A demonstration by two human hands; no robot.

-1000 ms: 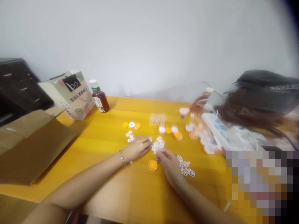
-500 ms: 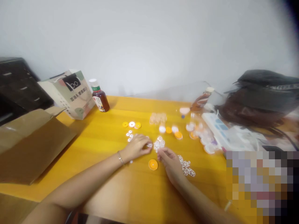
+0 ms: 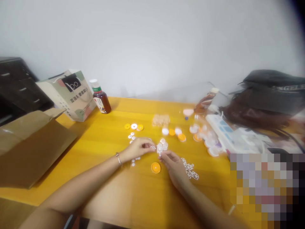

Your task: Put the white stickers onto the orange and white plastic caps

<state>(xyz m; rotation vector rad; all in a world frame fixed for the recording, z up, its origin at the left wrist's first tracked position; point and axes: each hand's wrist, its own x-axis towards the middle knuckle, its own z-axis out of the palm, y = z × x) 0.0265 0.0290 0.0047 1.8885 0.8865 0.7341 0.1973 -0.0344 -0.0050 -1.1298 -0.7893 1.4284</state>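
Between the thumb and fingers of my left hand [image 3: 140,149] is a small white perforated piece [image 3: 152,147]. Just right of it lies a little heap of similar white openwork pieces [image 3: 162,145]. My right hand [image 3: 175,167] is pinched at the near edge of that heap; a tiny white bit shows at its fingertips, too blurred to name. An orange disc with a pale rim [image 3: 156,167] rests on the table between my wrists. More white openwork pieces [image 3: 190,169] lie right of my right hand. Small white discs [image 3: 133,164] are scattered around my left hand, partly hidden by it.
Yellow and white rings [image 3: 134,126], clear round pieces [image 3: 161,120] and orange discs [image 3: 181,137] lie farther back on the yellow table [image 3: 124,203]. A dark bottle [image 3: 102,101], paper bag [image 3: 77,98] and cardboard box [image 3: 35,152] stand left. A white power strip [image 3: 220,130] and black bag [image 3: 267,95] are right.
My left hand has shifted slightly left and its fingers have spread a little around the white piece. Small white discs beneath its wrist show more now. My right hand stays nearly in place.
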